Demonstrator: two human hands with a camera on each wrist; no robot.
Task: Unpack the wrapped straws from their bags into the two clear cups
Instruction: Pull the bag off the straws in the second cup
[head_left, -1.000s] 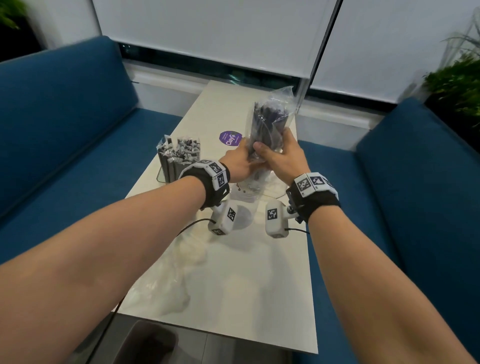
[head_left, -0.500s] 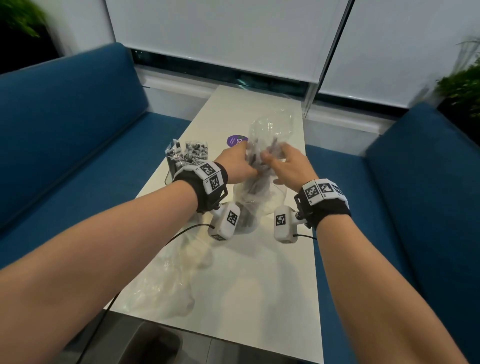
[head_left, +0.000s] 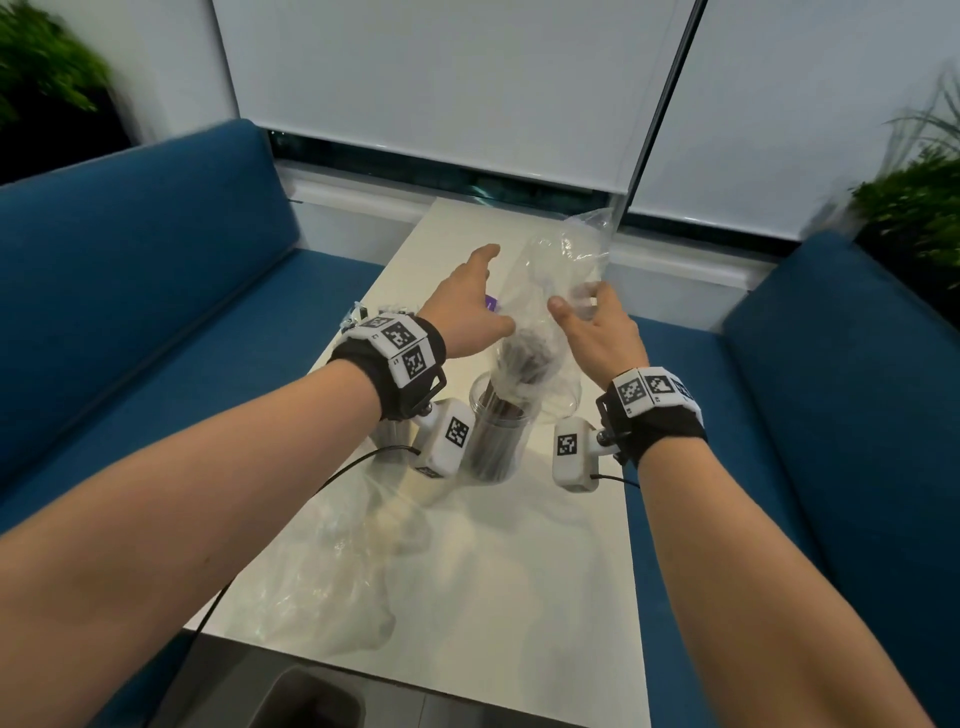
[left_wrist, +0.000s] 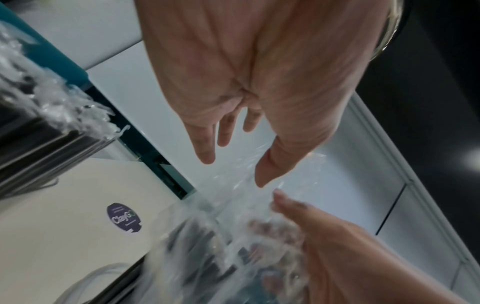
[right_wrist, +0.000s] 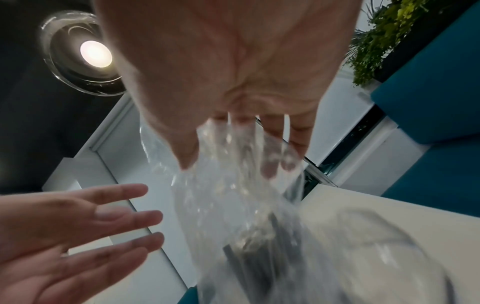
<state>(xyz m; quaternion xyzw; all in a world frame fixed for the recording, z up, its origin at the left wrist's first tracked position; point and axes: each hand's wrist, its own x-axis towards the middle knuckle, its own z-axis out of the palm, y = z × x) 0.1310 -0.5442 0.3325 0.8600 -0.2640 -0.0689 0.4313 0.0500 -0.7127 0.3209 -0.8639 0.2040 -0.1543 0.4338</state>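
A clear cup (head_left: 493, 457) stands mid-table between my wrists with dark wrapped straws (head_left: 501, 415) upright in it. My right hand (head_left: 582, 309) pinches a clear bag (head_left: 566, 260) between thumb and fingers and holds it up above the cup. The bag's lower end (right_wrist: 233, 205) still hangs round the straw tops. My left hand (head_left: 470, 293) is beside the bag with straight, spread fingers and holds nothing. The other cup of wrapped straws (left_wrist: 39, 133) stands to the left, mostly hidden behind my left wrist in the head view.
An empty crumpled clear bag (head_left: 332, 571) lies on the white table (head_left: 545, 597) near its front left edge. A purple sticker (left_wrist: 124, 217) is on the tabletop beyond the cups. Blue sofas (head_left: 130, 291) flank the table on both sides.
The bag has been drawn upward and the straws now stand in the middle cup. My left hand has let go of the bundle and opened.
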